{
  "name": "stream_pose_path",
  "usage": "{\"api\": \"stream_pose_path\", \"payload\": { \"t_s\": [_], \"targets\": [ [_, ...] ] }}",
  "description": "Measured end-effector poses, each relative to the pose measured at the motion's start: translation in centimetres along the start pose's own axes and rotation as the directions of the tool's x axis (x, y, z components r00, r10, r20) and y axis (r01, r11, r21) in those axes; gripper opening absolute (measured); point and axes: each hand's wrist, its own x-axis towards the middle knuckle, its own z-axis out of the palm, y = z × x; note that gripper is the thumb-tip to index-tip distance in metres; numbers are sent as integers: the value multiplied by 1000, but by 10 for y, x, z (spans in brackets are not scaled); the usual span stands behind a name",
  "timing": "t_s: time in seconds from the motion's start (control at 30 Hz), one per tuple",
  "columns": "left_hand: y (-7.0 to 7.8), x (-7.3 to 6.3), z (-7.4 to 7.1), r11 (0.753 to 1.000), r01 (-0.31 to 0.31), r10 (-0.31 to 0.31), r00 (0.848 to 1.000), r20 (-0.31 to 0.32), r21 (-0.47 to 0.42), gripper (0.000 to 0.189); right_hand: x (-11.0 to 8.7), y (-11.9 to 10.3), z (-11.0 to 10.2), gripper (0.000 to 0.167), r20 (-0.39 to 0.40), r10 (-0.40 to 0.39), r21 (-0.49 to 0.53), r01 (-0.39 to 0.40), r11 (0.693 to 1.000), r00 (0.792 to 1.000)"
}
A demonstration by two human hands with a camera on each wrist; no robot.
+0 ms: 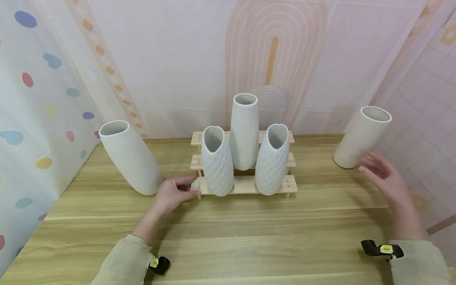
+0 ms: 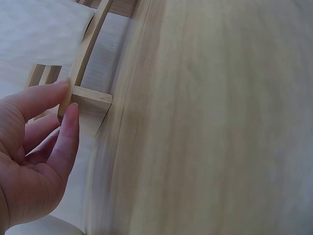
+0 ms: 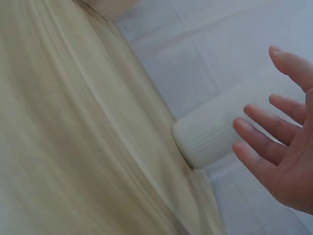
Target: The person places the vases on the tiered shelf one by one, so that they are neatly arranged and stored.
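My left hand [image 1: 174,193] pinches the left end of the lowest shelf on a wooden tiered stand [image 1: 244,185]. In the left wrist view, thumb and fingers close on the shelf's end [image 2: 73,93] beside its short foot. Two dimpled white vases [image 1: 218,170] stand upright on that shelf. Behind them rises a taller white vase [image 1: 244,130], also on the stand. My right hand [image 1: 386,182] is by a ribbed white vase [image 1: 361,138] at the right, fingers spread in the right wrist view and holding nothing. Whether it touches that vase I cannot tell.
A smooth white vase [image 1: 132,162] stands on the wooden table [image 1: 228,237] just left of my left hand. Patterned cloth [image 1: 171,59] hangs behind the table, and dotted cloth [image 1: 46,118] hangs along the left side.
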Motion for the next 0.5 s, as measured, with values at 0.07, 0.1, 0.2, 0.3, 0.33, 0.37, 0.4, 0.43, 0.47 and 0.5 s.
{"api": "stream_pose_path", "payload": {
  "t_s": [0.07,0.1,0.2,0.3,0.33,0.37,0.4,0.43,0.47,0.5],
  "targets": [
    [0,0,0,1000,-1,1,1000,1,0,53,1,-2,-5,57,-29,9,7,-9,1000,1000],
    [0,0,0,1000,0,0,1000,1,-1,53,2,-3,-7,57,-41,13,15,-12,1000,999],
    [0,0,0,1000,0,0,1000,3,0,53,6,-5,-13,55,-70,21,-9,-22,1000,997],
    [1,0,0,1000,3,-3,1000,3,0,53,12,-8,-20,60,-83,52,-101,-61,993,995],
    [1,0,0,1000,5,-5,1000,3,1,53,14,-9,-21,63,-86,66,-140,-77,987,994],
    [1,0,0,1000,7,-7,1000,4,3,54,16,-11,-22,68,-89,82,-184,-97,978,993],
    [2,-1,0,1000,7,-7,1000,5,4,54,18,-12,-23,71,-92,101,-215,-119,969,991],
    [2,-1,0,1000,6,-6,1000,5,3,54,20,-13,-24,73,-96,115,-232,-135,963,989],
    [2,-1,-1,1000,6,-6,1000,4,4,54,23,-15,-24,74,-99,127,-237,-148,960,987],
    [2,-1,-1,1000,5,-5,1000,3,5,54,25,-16,-24,75,-103,139,-239,-160,958,985]
  ]
}}
